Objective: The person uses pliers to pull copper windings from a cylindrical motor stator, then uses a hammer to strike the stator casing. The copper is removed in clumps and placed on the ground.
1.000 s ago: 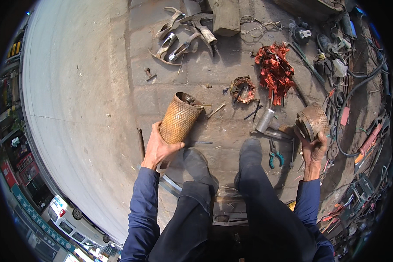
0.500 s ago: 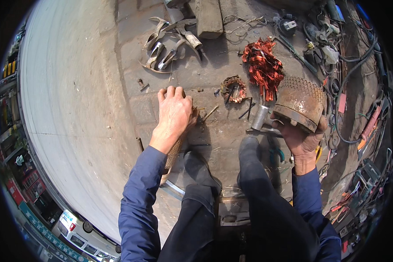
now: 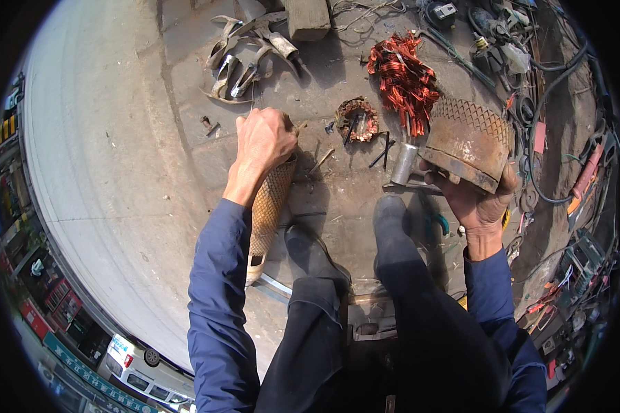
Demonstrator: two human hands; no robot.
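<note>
My left hand (image 3: 265,141) is closed, knuckles up, fingers curled out of sight. It is over the upper end of a long, tan, mesh-patterned tube (image 3: 272,196); whether it grips the tube is hidden. My right hand (image 3: 477,196) holds a wide, rusty metal cylinder (image 3: 465,148) from below, its crisscross-patterned part toward the far side. Beyond that cylinder is a heap of red copper wire (image 3: 404,82). A ring with copper ends (image 3: 357,120) lies between my hands. A hammer (image 3: 406,164) with a bright steel head rests left of the cylinder.
Several curved, pale metal scraps (image 3: 244,62) lie at the far left, beside a wooden block (image 3: 308,19). Tools, cables and a black hose (image 3: 551,199) crowd the right side. My shoes (image 3: 313,251) stand on the paving. A white van (image 3: 141,375) is parked at lower left.
The view has shifted, so the ground things sit higher and farther left. My left hand has moved farther away, baring more of the tan tube. My right hand still holds the rusty cylinder.
</note>
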